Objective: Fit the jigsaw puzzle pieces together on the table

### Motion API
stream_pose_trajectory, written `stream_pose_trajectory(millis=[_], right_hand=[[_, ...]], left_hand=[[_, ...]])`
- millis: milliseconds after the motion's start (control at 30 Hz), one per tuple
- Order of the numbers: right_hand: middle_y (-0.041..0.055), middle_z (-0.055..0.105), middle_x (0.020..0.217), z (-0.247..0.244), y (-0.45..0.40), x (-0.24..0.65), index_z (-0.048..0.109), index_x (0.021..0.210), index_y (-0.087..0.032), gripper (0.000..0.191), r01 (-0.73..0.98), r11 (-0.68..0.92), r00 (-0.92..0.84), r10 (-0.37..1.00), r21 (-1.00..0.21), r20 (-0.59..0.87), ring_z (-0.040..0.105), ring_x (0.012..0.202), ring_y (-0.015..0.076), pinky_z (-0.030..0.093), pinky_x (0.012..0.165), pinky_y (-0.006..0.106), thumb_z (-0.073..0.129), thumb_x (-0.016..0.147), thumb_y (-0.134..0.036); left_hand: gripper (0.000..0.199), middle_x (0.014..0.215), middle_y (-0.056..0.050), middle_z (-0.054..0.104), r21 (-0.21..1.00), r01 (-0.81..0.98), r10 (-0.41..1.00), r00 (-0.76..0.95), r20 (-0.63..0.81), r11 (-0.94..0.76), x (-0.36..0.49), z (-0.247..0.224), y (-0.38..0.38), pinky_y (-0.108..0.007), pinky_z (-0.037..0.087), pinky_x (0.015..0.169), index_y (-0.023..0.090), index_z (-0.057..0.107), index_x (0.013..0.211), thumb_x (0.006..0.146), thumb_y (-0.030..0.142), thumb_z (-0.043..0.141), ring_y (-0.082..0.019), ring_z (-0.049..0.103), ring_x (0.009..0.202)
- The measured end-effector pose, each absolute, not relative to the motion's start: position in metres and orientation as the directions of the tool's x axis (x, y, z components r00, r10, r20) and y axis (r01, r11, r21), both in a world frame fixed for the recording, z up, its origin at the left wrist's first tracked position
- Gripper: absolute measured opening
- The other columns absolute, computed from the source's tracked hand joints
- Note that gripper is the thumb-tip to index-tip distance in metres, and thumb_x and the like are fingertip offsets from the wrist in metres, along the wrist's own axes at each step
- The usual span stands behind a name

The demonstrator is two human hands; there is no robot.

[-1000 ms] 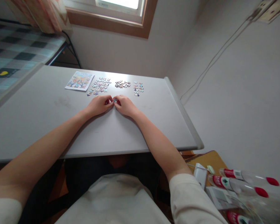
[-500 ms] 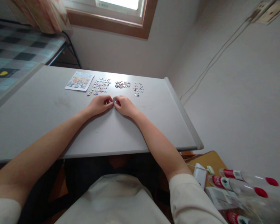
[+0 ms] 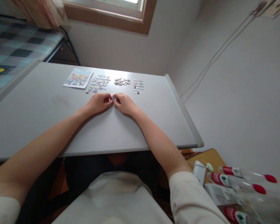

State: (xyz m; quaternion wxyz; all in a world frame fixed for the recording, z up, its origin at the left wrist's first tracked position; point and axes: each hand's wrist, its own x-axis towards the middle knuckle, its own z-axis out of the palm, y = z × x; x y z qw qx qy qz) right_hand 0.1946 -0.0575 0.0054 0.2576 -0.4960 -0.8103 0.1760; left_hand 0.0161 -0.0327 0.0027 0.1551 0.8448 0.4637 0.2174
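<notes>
My left hand [image 3: 100, 102] and my right hand [image 3: 124, 103] meet fingertip to fingertip over the middle of the white table [image 3: 107, 130]. Between them they pinch small jigsaw puzzle pieces [image 3: 114, 98], mostly covered by the fingers, so I cannot tell how many. Just beyond my hands lie three groups of loose pieces: a spread-out group on the left [image 3: 101, 82], a dense pile in the centre [image 3: 122, 81] and a smaller group on the right [image 3: 138, 85]. A printed picture sheet [image 3: 78, 78] lies left of them.
A bed with a checked cover [image 3: 21, 53] stands beyond the table's left end. A wall with a hanging cable [image 3: 207, 67] rises on the right. Low at the right, plastic bottles with red caps [image 3: 238, 183] and a white power strip [image 3: 199, 172] rest on a wooden surface.
The view has tilted slightly, so the table and pieces sit a little higher in the picture. Both hands keep their pinch in nearly the same place.
</notes>
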Motion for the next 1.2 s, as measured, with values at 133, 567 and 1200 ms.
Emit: stream_pose_trajectory(millis=[133, 567, 1200], right_hand=[[0.0047, 0.057, 0.086, 0.0059, -0.0578, 0.1946, 0.064, 0.104, -0.015, 0.025, 0.714, 0.445, -0.376, 0.895, -0.541, 0.24, 0.05, 0.08, 0.015, 0.04, 0.078, 0.026, 0.046, 0.087, -0.021], [0.0049, 0.057, 0.088, 0.0046, -0.0561, 0.1935, 0.063, 0.105, -0.014, 0.025, 0.729, 0.442, -0.374, 0.897, -0.522, 0.236, 0.051, 0.08, 0.0152, 0.04, 0.079, 0.026, 0.046, 0.087, -0.021], [0.006, 0.057, 0.09, 0.0095, -0.0581, 0.1921, 0.063, 0.104, -0.013, 0.025, 0.736, 0.428, -0.375, 0.903, -0.525, 0.21, 0.051, 0.084, 0.0162, 0.04, 0.082, 0.027, 0.045, 0.088, -0.019]], left_hand=[[0.032, 0.063, -0.003, 0.063, 0.454, 0.725, 0.854, 0.473, 0.218, -0.518, 0.0156, 0.0017, -0.0318, -0.023, 0.034, 0.056, 0.017, 0.068, 0.075, 0.077, 0.044, 0.05, -0.014, 0.05, 0.058], [0.031, 0.064, -0.003, 0.063, 0.433, 0.75, 0.864, 0.464, 0.193, -0.5, 0.0175, 0.0066, -0.0356, -0.024, 0.033, 0.056, 0.017, 0.067, 0.078, 0.078, 0.042, 0.049, -0.014, 0.05, 0.059], [0.03, 0.066, -0.003, 0.063, 0.421, 0.759, 0.866, 0.467, 0.179, -0.496, 0.0147, 0.002, -0.0313, -0.025, 0.034, 0.058, 0.018, 0.066, 0.08, 0.078, 0.043, 0.05, -0.015, 0.051, 0.06]])
